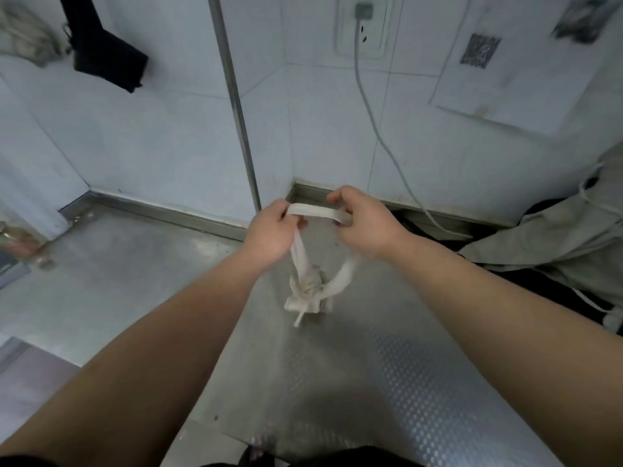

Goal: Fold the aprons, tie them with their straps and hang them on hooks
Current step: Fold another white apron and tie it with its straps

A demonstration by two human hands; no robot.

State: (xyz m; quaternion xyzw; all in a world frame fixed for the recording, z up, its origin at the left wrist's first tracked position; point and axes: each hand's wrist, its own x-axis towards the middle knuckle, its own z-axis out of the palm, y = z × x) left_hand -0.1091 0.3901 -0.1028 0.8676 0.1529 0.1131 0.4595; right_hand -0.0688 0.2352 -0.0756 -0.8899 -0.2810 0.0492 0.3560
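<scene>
Gripping the strap loop [318,211] taut, left hand [274,230] and right hand [364,219] dangle the bundled apron [308,291]

Both bare arms are stretched out forward, and the two hands are held up close together in the middle. The left hand [273,230] is seen from the back, with its wrist bent a little inward. Its fingers are curled, and a white strap [317,211] is pinched by them. The right hand [365,220] is held just beside it, a bit higher. Its fingers are curled too, and the same strap is gripped between its thumb and fingers. A small gap is seen between the two hands.
</scene>
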